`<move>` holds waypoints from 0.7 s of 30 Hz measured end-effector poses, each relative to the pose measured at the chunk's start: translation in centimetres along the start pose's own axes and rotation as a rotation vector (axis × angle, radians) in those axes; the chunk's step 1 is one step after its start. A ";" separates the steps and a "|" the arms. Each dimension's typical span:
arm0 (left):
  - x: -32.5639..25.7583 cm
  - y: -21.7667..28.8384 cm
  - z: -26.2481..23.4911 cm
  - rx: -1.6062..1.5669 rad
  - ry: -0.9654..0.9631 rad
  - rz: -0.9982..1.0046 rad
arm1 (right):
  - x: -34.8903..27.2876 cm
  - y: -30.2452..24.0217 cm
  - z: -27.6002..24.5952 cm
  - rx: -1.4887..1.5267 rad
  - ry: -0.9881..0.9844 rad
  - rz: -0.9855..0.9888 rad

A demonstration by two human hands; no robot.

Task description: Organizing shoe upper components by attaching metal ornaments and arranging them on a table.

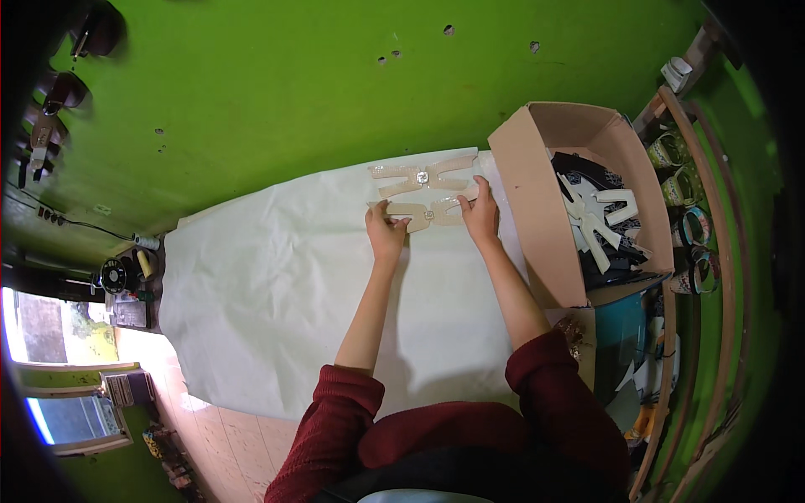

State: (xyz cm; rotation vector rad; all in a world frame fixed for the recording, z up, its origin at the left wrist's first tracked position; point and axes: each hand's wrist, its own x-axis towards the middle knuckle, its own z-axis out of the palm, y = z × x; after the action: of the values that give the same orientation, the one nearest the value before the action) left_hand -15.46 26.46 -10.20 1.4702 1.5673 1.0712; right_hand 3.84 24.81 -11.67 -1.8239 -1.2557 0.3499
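Observation:
A beige, H-shaped sandal upper [411, 216] with a small square ornament at its middle lies on the white sheet, its strap ends spreading left and right. My left hand [386, 234] pinches its left straps between thumb and fingers. At the opposite end, my right hand [480, 215] has its fingers closed on the right straps. Just beyond it rests a second, matching sandal upper [422, 178], flat, with a shiny square ornament; neither hand touches that one. My fingers hide the strap ends of the nearer piece.
An open cardboard box [530, 210] stands to the right, holding white and dark cut pieces [599, 214]. A wooden rack [713, 184] with sandals lines the right side. The wrinkled white sheet [251, 277] covers the table up against the green wall [319, 75]. A thread spool [146, 242] sits far left.

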 end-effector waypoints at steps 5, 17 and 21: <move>0.2 -0.5 0.1 0.103 -0.025 0.042 | -0.4 -0.3 -0.3 -0.139 0.019 0.043; -0.1 0.3 -0.3 0.196 -0.076 -0.013 | -0.5 -1.0 -1.7 -0.274 -0.077 0.158; -0.4 -0.2 -0.4 0.183 -0.079 -0.006 | -0.4 -1.1 -1.3 -0.330 -0.105 0.159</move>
State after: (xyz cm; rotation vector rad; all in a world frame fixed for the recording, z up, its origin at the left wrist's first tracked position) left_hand -15.93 26.00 -10.26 1.6079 1.6478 0.8743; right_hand 3.82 23.91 -10.13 -2.2193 -1.3026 0.3450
